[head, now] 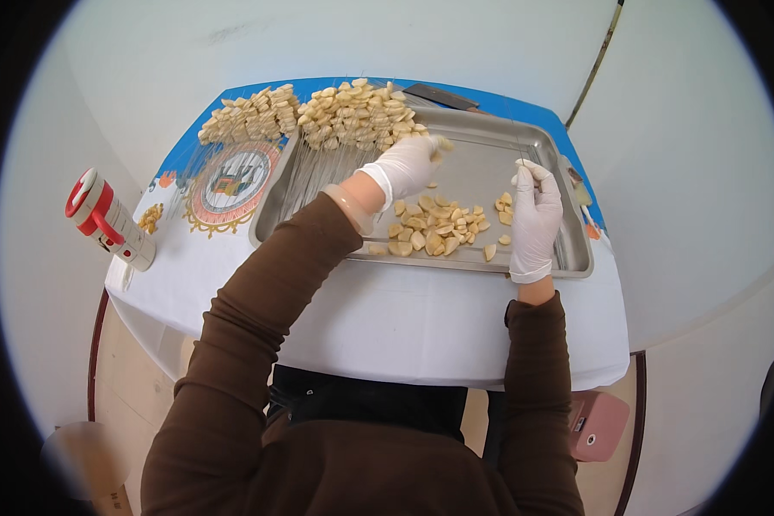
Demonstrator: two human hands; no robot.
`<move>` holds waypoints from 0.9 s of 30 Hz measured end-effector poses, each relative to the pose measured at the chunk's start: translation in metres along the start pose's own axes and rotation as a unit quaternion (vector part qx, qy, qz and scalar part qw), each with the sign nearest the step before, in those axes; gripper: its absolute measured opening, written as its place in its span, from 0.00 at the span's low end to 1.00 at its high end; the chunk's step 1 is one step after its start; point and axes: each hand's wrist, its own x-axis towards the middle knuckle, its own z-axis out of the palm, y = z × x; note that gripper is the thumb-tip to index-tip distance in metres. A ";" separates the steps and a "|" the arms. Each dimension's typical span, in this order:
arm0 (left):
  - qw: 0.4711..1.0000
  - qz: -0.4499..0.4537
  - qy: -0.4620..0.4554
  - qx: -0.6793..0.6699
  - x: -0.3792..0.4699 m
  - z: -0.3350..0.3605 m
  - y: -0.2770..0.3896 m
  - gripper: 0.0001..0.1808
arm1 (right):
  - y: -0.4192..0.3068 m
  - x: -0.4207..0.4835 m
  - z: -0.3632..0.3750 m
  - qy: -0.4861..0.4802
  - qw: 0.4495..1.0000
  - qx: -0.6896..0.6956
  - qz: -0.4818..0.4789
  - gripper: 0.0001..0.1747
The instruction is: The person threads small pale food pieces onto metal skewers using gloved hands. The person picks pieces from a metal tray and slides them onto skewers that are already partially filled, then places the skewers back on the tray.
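Observation:
White gloves cover both of my hands. My left hand [413, 164] is over the middle of a metal tray [484, 266], its fingers closed on a pale garlic-like piece, blurred at the fingertips. At the tray's right side my right hand [536, 209] pinches a thin metal skewer [518, 138] that points upward. Between and below the hands lies a loose heap of pale pieces [435, 226], with a few more [504, 208] beside my right hand. Skewered pieces [361, 116] are piled across the tray's back left corner, their bare skewers [322, 177] pointing towards me.
Another pile of skewered pieces [251, 116] lies left of the tray. A cleaver [442, 97] rests behind it. On the white and blue tablecloth [387, 316] stand a red and white tumbler [109, 219] and a small heap of yellowish bits [150, 218]. A pink bin [600, 426] is below, right.

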 end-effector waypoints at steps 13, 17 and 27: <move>0.968 0.005 -0.126 0.218 0.036 0.045 -0.028 0.25 | 0.022 0.001 -0.005 0.040 0.997 -0.015 -0.063 0.09; 0.971 0.052 -0.129 0.196 0.030 0.039 -0.032 0.25 | 0.024 0.001 -0.004 0.048 0.996 -0.028 -0.077 0.09; 0.936 0.101 -0.143 0.305 0.018 0.042 -0.019 0.17 | 0.029 -0.001 -0.004 0.035 0.995 -0.054 -0.071 0.09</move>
